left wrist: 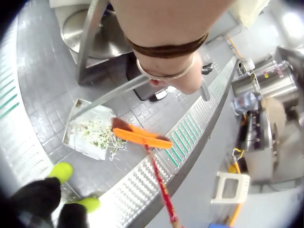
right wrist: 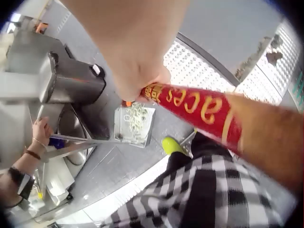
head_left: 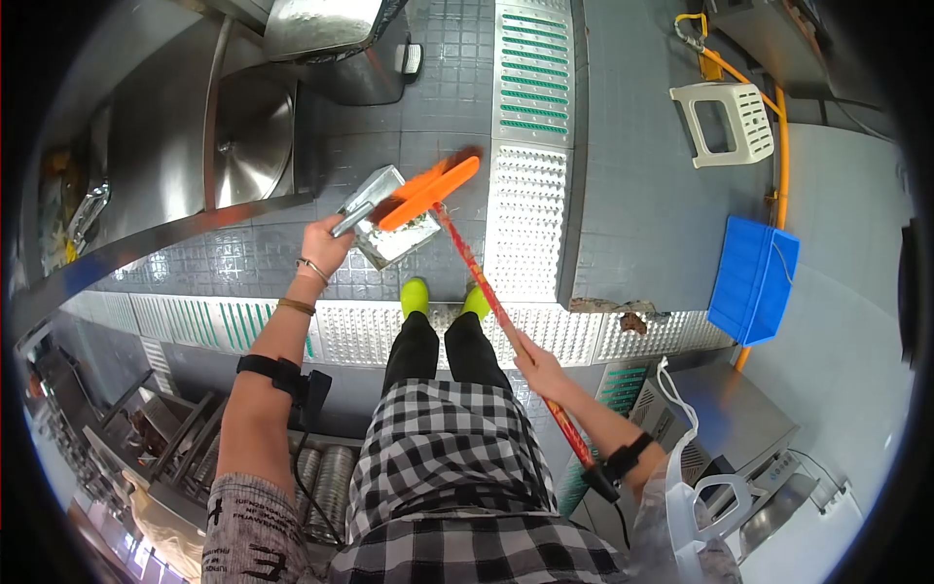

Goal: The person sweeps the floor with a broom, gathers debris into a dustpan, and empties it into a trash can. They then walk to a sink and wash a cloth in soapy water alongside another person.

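Observation:
My left hand (head_left: 328, 243) grips the metal handle (head_left: 352, 220) of a long-handled dustpan (right wrist: 145, 137), whose pan sits on the grey tiled floor. Pale, stringy scraps like bean sprouts (left wrist: 99, 134) lie in the pan, and some hang over its edge in the left wrist view. My right hand (head_left: 541, 372) is wrapped around the red patterned stick (head_left: 467, 255) of a broom. Its orange head (head_left: 428, 195), with dark bristles, is over the pan in the head view and beside its open edge in the left wrist view.
Lime-green boots (head_left: 415, 295) stand just behind the dustpan. Perforated metal drain covers (head_left: 530, 224) border the tiles. A steel counter frame (head_left: 209, 117) is at left, a bin (head_left: 360, 83) ahead. Rightward are a white stool (head_left: 684, 102) and a blue crate (head_left: 749, 282).

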The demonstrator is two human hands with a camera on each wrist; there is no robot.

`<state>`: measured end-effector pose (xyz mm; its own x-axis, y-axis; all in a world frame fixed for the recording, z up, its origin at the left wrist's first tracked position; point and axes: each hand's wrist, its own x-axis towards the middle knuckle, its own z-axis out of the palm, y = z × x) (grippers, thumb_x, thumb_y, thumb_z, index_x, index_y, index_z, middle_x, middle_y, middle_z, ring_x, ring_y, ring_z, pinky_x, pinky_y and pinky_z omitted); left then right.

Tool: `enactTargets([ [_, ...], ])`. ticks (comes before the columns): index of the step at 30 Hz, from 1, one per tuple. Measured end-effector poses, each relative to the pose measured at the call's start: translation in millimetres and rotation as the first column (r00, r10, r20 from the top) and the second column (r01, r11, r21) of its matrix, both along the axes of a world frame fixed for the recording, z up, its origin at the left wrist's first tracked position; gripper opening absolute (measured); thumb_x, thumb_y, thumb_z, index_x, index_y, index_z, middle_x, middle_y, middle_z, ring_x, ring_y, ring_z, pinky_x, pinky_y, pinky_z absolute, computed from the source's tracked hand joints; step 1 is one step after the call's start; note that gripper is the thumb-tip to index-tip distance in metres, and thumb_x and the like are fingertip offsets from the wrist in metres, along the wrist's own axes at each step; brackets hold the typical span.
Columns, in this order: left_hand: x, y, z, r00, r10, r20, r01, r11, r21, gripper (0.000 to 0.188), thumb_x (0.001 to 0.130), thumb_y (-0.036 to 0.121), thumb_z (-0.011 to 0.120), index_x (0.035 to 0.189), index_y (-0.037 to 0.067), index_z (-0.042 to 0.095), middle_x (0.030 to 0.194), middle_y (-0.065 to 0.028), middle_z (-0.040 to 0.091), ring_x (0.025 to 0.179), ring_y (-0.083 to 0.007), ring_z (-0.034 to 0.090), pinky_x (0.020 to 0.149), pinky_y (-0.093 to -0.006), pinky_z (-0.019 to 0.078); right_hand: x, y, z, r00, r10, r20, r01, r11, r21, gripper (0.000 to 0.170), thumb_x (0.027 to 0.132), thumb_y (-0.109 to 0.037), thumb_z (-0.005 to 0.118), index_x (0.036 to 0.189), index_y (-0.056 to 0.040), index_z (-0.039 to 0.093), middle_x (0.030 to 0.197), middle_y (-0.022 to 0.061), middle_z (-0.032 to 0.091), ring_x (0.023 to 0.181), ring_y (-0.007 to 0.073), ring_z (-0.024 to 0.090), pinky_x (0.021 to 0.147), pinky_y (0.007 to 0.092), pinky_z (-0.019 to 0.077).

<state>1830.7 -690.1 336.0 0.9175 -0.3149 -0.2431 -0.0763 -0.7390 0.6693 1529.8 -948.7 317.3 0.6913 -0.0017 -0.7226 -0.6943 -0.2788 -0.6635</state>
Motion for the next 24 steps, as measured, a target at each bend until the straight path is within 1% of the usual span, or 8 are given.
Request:
enactTargets([
  [1,-1,2,0,1.000,-0.023,0.010,0.023,1.000,0.007,0.008,0.062,0.007,0.055,0.068,0.001,0.054,0.058,-0.0161,0.051,0.048,-0.0234,0.049,0.049,-0.0285,0.0393,-1,1,15,0.996,-0.035,-0.078,0.039,0.998,0.043,0.049,0.076,-0.017,0.046,0.122,-0.0094,0.030,0.081,0.0175,0.054,0.071,0.0247,0.053,0.065,0.0313,0.0403],
  [4,-4,5,-8,0.995,-0.046,0.089,0.049,0.998,-0.039,0.008,0.063,0.007,0.055,0.068,0.001,0.055,0.059,-0.0163,0.051,0.051,-0.0258,0.051,0.050,-0.0288,0.0402,3,-10,48,0.933,-0.178,-0.313,0.207,0.977,0.061,0.047,0.078,-0.017,0.046,0.122,-0.0084,0.031,0.083,0.0155,0.053,0.072,0.0190,0.051,0.066,0.0272,0.0395],
  [8,-5,1,-10,0.997,-0.023,0.077,0.025,0.999,-0.025,0.008,0.063,0.007,0.055,0.068,0.002,0.055,0.060,-0.0157,0.052,0.052,-0.0263,0.052,0.051,-0.0292,0.0408,9,-36,20,0.984,-0.126,0.124,0.158,0.944,-0.290,0.053,0.078,-0.013,0.044,0.126,-0.0102,0.021,0.066,0.0092,0.051,0.052,0.0157,0.048,0.049,0.0278,0.0402],
  [14,-8,-15,-17,0.999,0.014,0.032,-0.012,0.996,-0.085,0.009,0.066,0.009,0.056,0.066,0.001,0.053,0.050,-0.0108,0.043,0.045,-0.0119,0.037,0.046,-0.0267,0.0356,5,-40,-22,0.995,-0.014,-0.100,-0.023,0.932,-0.362,0.061,0.075,-0.007,0.039,0.127,-0.0111,0.007,0.085,0.0273,0.052,0.069,0.0379,0.054,0.061,0.0404,0.0432],
  [18,-13,-18,-17,0.999,0.005,0.047,0.000,0.996,-0.094,0.008,0.066,0.008,0.055,0.064,0.001,0.052,0.049,-0.0099,0.042,0.046,-0.0104,0.036,0.045,-0.0256,0.0348,-49,13,-20,0.994,0.100,0.035,-0.091,0.974,-0.207,0.057,0.076,-0.009,0.037,0.127,-0.0141,0.011,0.102,0.0257,0.046,0.078,0.0414,0.050,0.070,0.0413,0.0411],
  [19,-13,-18,-18,0.999,-0.006,0.035,0.009,0.995,-0.095,0.009,0.066,0.009,0.055,0.064,0.001,0.051,0.049,-0.0099,0.042,0.045,-0.0108,0.036,0.045,-0.0259,0.0350,-32,21,9,0.960,0.096,-0.261,-0.126,0.987,-0.103,0.055,0.077,-0.012,0.040,0.126,-0.0120,0.016,0.108,0.0259,0.042,0.083,0.0398,0.050,0.071,0.0386,0.0409],
  [21,-14,-19,-17,0.999,-0.021,0.025,0.023,0.995,-0.093,0.010,0.066,0.009,0.055,0.063,0.001,0.051,0.049,-0.0099,0.043,0.045,-0.0112,0.036,0.045,-0.0262,0.0352,-43,31,24,0.986,0.069,-0.150,-0.080,0.994,-0.069,0.054,0.077,-0.013,0.041,0.125,-0.0101,0.018,0.104,0.0257,0.045,0.086,0.0384,0.050,0.072,0.0373,0.0405],
  [24,-20,-23,-15,0.999,-0.040,-0.011,0.040,0.999,-0.008,0.008,0.064,0.009,0.056,0.067,0.003,0.055,0.060,-0.0173,0.052,0.054,-0.0291,0.052,0.050,-0.0309,0.0411,-72,30,35,0.995,-0.065,-0.078,0.065,0.998,-0.003,0.053,0.077,-0.013,0.044,0.124,-0.0088,0.022,0.101,0.0233,0.048,0.085,0.0304,0.051,0.072,0.0328,0.0400],
])
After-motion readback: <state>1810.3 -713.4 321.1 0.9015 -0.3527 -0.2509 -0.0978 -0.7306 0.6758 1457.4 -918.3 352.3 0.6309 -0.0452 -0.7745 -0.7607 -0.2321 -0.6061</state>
